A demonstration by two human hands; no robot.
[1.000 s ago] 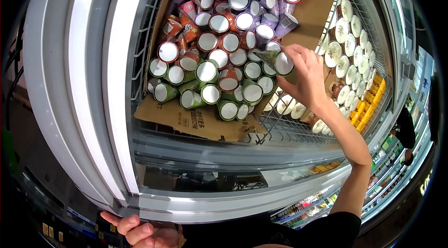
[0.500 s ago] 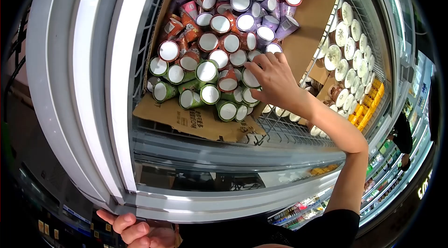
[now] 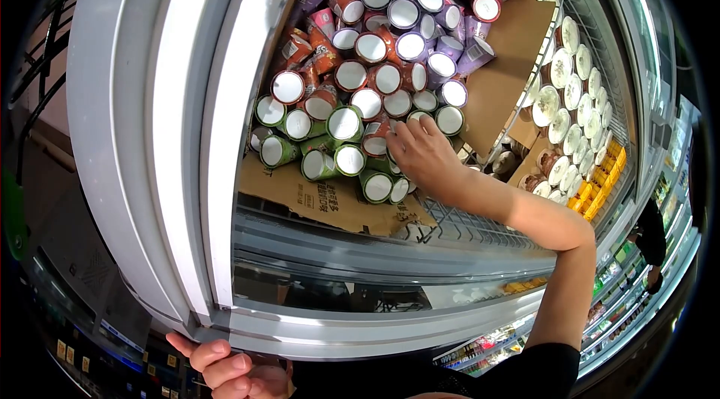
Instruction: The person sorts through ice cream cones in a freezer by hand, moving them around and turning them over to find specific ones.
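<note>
My right hand [image 3: 424, 155] reaches down into the freezer, fingers curled over an ice cream cone that the hand mostly hides. Around it lie green-wrapped cones [image 3: 349, 160] and red-brown ones [image 3: 387, 78], their round white lids facing up. Purple cones [image 3: 474, 55] lie farther back. At the lower left my left hand [image 3: 232, 370] is beside the corner of the white freezer frame [image 3: 300, 328]. Its index finger is stretched out and the others are loosely bent, with nothing visible in them.
A cardboard tray [image 3: 300, 193] lies under the cones. Right of it, a wire divider [image 3: 517, 110] borders tubs with clear lids [image 3: 559, 67] and a yellow rack [image 3: 600, 181]. The sliding frame [image 3: 142, 136] stands along the left. Shelves and another person's dark sleeve [image 3: 651, 234] are at far right.
My right hand has moved lower among the cones, and its fingers have curled in. The view has shifted so the freezer's contents sit farther right and lower. My left hand stays by the corner.
</note>
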